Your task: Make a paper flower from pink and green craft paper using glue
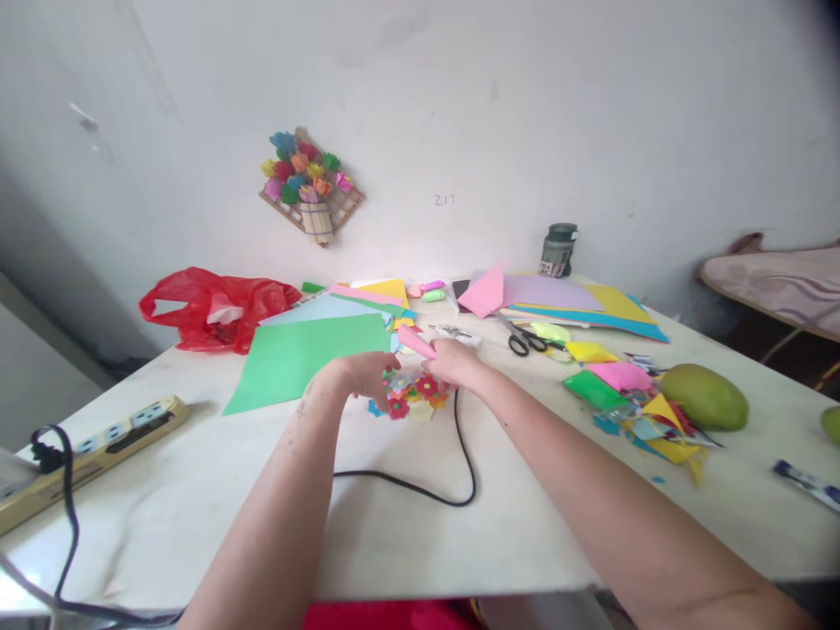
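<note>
A cluster of colourful paper flowers, red, yellow and blue among them, lies on the table between my hands. My left hand curves over its left edge, fingers apart; whether they touch a flower I cannot tell. On the other side, my right hand is closed around what looks like a pink glue gun, its front pointing left and away from me. A black cord runs up from the table to beneath that hand. Green paper lies flat behind my left hand.
Scissors and coloured sheets lie behind to the right. Clay packets, paper scraps and a green mango sit at right. A red plastic bag and power strip are at left.
</note>
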### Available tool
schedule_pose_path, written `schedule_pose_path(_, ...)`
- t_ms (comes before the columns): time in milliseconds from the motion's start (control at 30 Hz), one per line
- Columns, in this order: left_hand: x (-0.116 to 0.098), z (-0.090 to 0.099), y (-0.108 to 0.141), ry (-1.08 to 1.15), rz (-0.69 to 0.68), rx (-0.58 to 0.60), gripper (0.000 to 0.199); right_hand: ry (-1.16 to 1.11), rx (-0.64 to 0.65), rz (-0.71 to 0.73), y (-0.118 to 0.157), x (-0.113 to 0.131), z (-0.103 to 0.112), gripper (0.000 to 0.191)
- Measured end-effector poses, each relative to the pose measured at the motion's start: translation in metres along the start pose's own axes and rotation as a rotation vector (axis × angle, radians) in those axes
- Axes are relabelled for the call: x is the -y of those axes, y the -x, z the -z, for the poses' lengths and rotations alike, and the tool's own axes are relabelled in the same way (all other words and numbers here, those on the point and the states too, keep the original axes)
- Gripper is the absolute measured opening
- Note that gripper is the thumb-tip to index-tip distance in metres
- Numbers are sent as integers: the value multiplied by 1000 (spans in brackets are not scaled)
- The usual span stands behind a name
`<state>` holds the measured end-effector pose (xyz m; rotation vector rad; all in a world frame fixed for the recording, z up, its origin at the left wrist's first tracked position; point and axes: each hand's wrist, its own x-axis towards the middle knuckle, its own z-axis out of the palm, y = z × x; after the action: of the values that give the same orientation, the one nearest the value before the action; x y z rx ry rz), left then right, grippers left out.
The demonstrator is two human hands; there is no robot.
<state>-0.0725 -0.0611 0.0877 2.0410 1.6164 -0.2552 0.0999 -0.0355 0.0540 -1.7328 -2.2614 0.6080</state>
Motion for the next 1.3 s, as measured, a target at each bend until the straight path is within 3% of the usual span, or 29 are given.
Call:
schedule_pose_path(233, -7, -9, -7, -110, -70, -101, 73, 161, -88, 25, -2, 6, -9, 29)
schedule_pose_path(367, -6, -9, -9, 8, -129, -130, 71, 150, -173, 53, -5, 3, -10, 29)
schedule_pose_path(500, 8, -4, -7, 82, -16, -127, 63, 134, -206, 25, -3, 2, -6, 29)
schedule_pose_path(633, 16, -3, -6, 60, 74, -95, 59, 172, -201, 42, -1, 5, -8, 31)
schedule_pose_path(733, 11, -6, -10, -29, 90, -138, 56, 205, -175, 53, 0, 7, -12, 32)
schedule_pose_path(900, 3, -9, -15, -15, 4, -222, 53, 173, -173, 72, -2, 8, -15, 31)
schedule_pose_path(1133, 16, -12, -20, 35, 9, -288, 43, 169, -204, 58, 0, 8, -13, 30)
schedule_pose_path(1300, 11, -12, -17, 118, -85, -208, 53, 113, -182, 90, -1, 8, -14, 28)
